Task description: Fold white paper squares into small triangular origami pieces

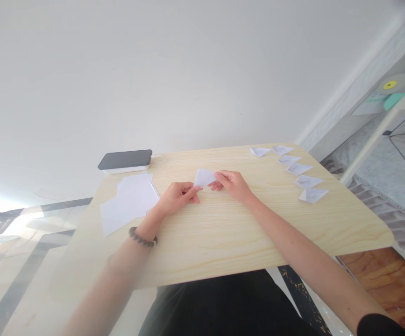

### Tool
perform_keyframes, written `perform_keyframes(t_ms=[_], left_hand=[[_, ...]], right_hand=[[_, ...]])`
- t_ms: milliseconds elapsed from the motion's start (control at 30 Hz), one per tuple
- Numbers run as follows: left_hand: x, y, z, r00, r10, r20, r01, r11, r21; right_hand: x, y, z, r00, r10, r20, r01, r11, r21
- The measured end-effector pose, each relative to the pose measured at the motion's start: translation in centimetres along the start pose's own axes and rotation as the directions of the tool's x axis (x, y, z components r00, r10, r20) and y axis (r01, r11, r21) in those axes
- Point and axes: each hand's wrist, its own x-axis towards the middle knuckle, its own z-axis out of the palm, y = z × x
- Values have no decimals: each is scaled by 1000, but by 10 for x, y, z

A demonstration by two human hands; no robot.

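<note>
A small white folded paper (204, 177) is held just above the light wooden table (223, 233) near its middle. My left hand (178, 196), with a bead bracelet on the wrist, pinches the paper's lower left corner. My right hand (232, 183) pinches its right edge, fingers curled. Both hands are closed on the same piece.
A stack of white paper sheets (128, 203) lies to the left of my hands. A dark phone on a white charger (125, 161) sits at the far left edge. Several folded paper pieces (298, 169) lie in a row along the right side. A white wall stands behind the table.
</note>
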Motion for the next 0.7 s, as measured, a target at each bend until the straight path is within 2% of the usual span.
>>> perform_keyframes(t_ms=[200, 400, 700], left_hand=[[1, -3, -1, 1000, -17, 14, 19, 996, -86], [1, 1, -1, 998, -17, 52, 24, 990, -139], [-2, 11, -2, 999, -32, 29, 34, 996, -80]], right_hand=[[-1, -2, 2, 1000, -2, 8, 2, 1000, -16], [-4, -4, 4, 998, -43, -48, 38, 995, -90], [-4, -5, 3, 1000, -10, 21, 11, 1000, -27]])
